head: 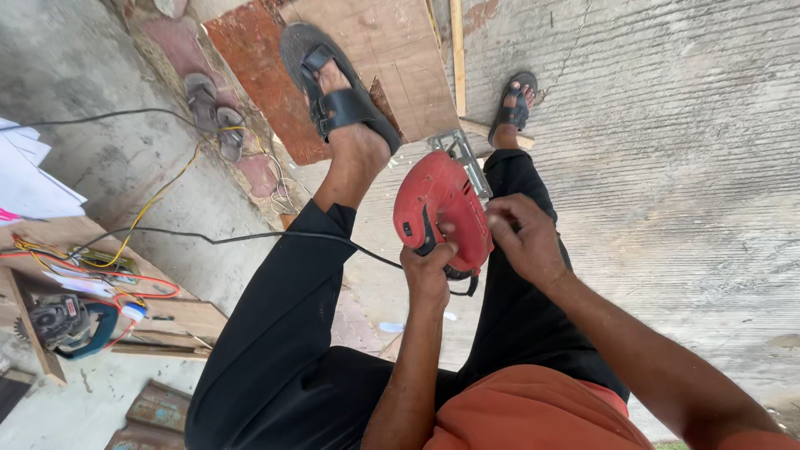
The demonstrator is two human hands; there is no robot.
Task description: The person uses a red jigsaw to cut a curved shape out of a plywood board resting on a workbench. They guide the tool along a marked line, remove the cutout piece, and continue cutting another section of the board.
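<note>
A red jigsaw (pixel 442 204) with a metal base plate hangs above my legs, near the edge of a wooden board (pixel 392 58). My left hand (pixel 427 271) is closed around its black handle from below. My right hand (pixel 521 237) touches the saw's right side with pinched fingers. My left foot in a black sandal (pixel 337 92) presses down on the board. My right foot (pixel 514 104) stands on the concrete beside a thin wooden strip (pixel 457 50). A black cord (pixel 250 237) runs from the saw to the left.
At the left lie a blue circular saw (pixel 67 325), tangled yellow and red wires (pixel 125 267), white sheets (pixel 29 179) and wood pieces. A pair of grey sandals (pixel 212 108) lies on the ground. Rough concrete floor (pixel 683 167) spreads to the right.
</note>
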